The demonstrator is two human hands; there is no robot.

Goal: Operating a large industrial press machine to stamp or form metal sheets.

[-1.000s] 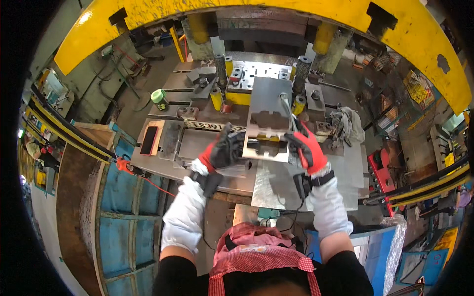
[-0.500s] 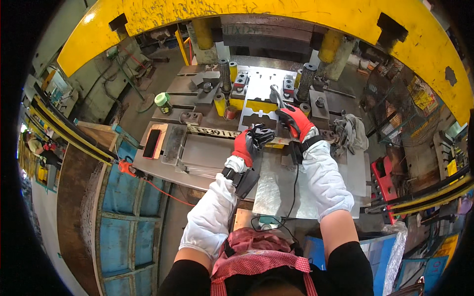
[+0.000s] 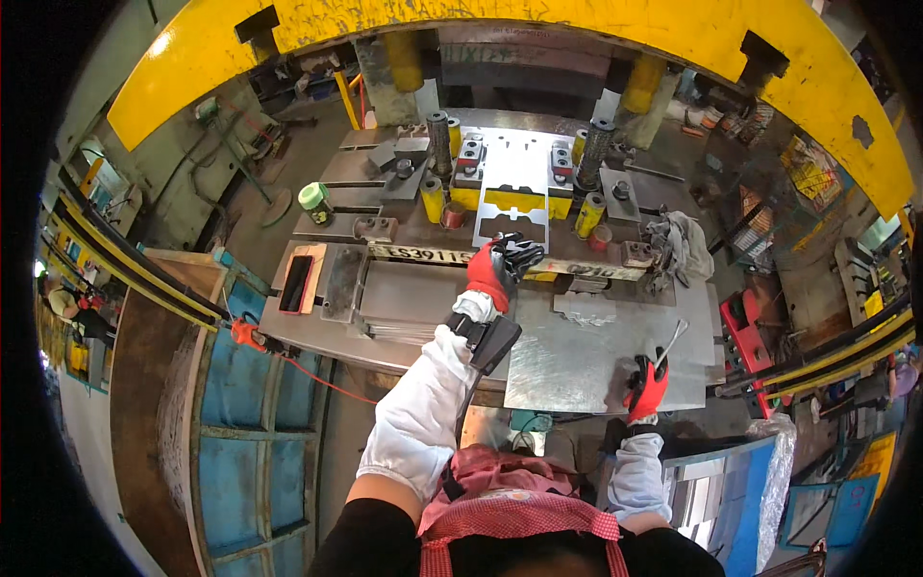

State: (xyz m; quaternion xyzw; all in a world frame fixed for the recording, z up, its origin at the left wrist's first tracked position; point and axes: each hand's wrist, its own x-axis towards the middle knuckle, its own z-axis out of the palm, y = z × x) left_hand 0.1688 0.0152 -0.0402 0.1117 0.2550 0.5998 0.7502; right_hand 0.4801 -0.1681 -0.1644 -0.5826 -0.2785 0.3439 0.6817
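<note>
Left hand [image 3: 505, 264] overlapping cut sheet [image 3: 514, 173], finger grip unclear, right hand [image 3: 648, 388] clasping tool [image 3: 671, 344], rag [image 3: 681, 247] right, jar [image 3: 313, 200] left

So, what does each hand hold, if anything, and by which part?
The right hand grips a slim silver tool toward its near end. The left hand is at the near edge of the metal sheet; whether it grips cannot be told.

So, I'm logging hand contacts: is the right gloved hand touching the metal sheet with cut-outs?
Apart. In the head view, a wide stretch of silvery flat plate shows between the right gloved hand and the metal sheet with cut-outs.
</note>
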